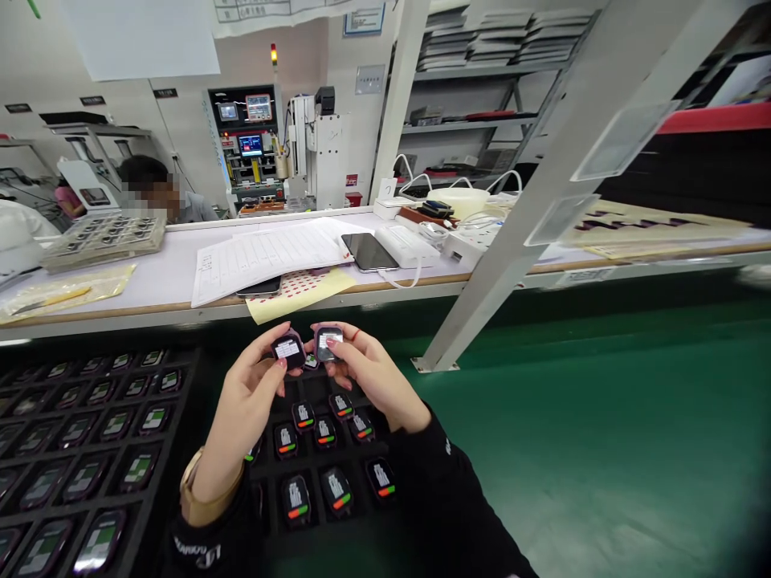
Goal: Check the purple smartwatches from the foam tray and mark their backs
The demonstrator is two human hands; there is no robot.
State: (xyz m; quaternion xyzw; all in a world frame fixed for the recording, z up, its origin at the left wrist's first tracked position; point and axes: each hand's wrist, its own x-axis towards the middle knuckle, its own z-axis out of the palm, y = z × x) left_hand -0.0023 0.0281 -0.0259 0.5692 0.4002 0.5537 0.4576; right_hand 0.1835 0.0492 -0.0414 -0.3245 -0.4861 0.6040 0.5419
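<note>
My left hand pinches a smartwatch body with a dark face and a white patch on its screen. Close beside it, my right hand grips a second watch body, thumb lying across its pale screen. Both faces are turned up toward me. Below the hands, a black tray carries several watch bodies with white lettering and red and green bars lit on their screens. My forearms hide part of this tray.
At left, another black tray holds rows of watch bodies with green and white screens. Ahead runs a bench with papers, a phone, a white power bank-like box and cables. A slanted metal post stands at right. A person sits beyond.
</note>
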